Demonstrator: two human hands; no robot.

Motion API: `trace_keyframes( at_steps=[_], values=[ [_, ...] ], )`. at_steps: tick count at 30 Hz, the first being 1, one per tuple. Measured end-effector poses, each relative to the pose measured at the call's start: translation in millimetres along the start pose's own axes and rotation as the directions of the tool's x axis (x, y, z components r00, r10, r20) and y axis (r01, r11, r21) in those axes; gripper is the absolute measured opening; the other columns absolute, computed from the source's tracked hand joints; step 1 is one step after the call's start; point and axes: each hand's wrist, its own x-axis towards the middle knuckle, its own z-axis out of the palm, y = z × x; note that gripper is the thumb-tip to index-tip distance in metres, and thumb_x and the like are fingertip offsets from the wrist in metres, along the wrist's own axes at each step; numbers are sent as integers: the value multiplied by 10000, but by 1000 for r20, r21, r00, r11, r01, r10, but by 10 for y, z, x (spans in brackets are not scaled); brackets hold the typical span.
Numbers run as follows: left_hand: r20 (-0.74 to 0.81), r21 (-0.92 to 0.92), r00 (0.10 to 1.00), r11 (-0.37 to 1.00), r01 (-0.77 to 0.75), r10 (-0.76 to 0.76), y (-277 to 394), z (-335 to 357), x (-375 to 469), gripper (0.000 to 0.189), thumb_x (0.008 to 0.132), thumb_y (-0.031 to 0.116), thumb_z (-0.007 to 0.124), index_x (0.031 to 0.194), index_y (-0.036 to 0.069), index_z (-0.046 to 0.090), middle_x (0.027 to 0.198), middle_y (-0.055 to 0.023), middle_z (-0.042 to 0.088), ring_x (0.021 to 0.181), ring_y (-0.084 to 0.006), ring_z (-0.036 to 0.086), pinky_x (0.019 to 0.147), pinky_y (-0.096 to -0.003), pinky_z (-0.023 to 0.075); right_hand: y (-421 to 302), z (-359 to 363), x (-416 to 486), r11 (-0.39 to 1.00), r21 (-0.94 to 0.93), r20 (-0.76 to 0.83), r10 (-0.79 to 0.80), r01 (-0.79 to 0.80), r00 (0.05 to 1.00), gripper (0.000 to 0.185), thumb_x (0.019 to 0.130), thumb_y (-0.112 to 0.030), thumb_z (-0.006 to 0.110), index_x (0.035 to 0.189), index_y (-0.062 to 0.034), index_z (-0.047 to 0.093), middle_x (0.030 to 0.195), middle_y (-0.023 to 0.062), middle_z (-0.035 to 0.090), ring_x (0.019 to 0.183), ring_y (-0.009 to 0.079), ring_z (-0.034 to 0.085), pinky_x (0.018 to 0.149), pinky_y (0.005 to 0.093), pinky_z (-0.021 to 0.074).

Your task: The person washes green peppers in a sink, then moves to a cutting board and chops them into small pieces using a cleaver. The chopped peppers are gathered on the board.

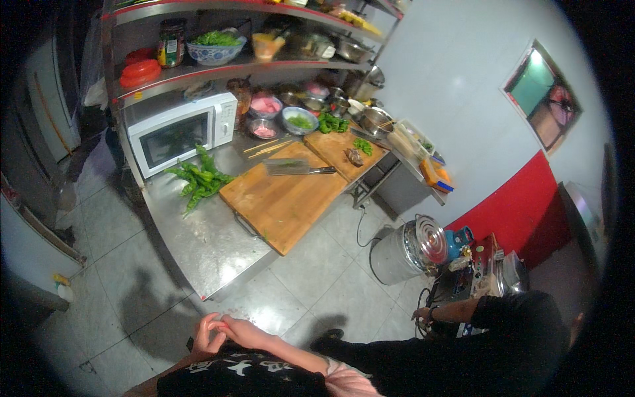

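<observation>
My left hand (206, 336) and my right hand (248, 332) meet in front of my black apron (238, 372). Their fingers touch and overlap, so whether anything small lies between them is hidden. Beyond them is the corner of a stainless steel worktable (218, 263). A large wooden cutting board (287, 208) lies on it, with a cleaver (287, 166) flat near its far edge. Left of the board is a pile of green peppers (201, 176). A second wooden board (342, 151) carries chopped green pieces (363, 146) and a dark brown lump of food (354, 157).
A white microwave (183, 131) stands at the table's back left, beneath a metal shelf (238, 72). Bowls of meat (265, 105) and cut greens (299, 120) sit beside skewers (268, 149). At right are a lidded metal drum (407, 250), a blue gas cylinder (459, 243) and a person in black (516, 322).
</observation>
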Motion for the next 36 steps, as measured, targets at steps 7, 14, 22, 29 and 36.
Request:
trace_keyframes(
  at_steps=[7,14,22,29,36],
  values=[
    [14,-12,1000,1000,-22,22,24,-14,25,519,791,116,528,1232,10,274,1019,-132,511,980,-186,468,906,-331,322,26,29,34,999,-44,-16,-21,20,1000,239,875,-254,428,952,-31,391,709,242,544,674,425,531,556,467,398],
    [24,-2,1000,1000,17,-17,26,-30,52,514,797,123,531,1228,8,275,1014,-133,510,979,-191,476,895,-333,336,62,26,51,1000,-22,-17,-9,9,1000,233,887,-260,404,935,-32,410,719,237,551,677,422,535,559,457,406],
    [15,48,1000,998,-27,27,-72,-44,84,500,790,88,535,1219,12,289,1007,-122,510,969,-176,483,883,-319,347,131,54,88,999,-41,-20,29,-30,999,237,883,-261,413,924,-29,435,748,223,554,711,404,543,590,436,416],
    [57,-23,998,999,-25,26,-10,-104,133,475,801,107,528,1213,19,308,1026,-124,489,970,-178,478,874,-321,353,180,27,98,998,-55,-97,-29,24,995,284,834,-264,498,1015,-47,467,819,192,571,753,363,559,634,402,424],
    [44,-84,999,996,14,-10,57,-103,183,459,829,152,506,1212,16,291,982,-104,499,881,-157,488,825,-302,370,87,51,135,998,54,-131,-2,10,991,225,861,-224,469,1000,-51,505,847,176,550,773,338,558,653,376,441]
  ],
)
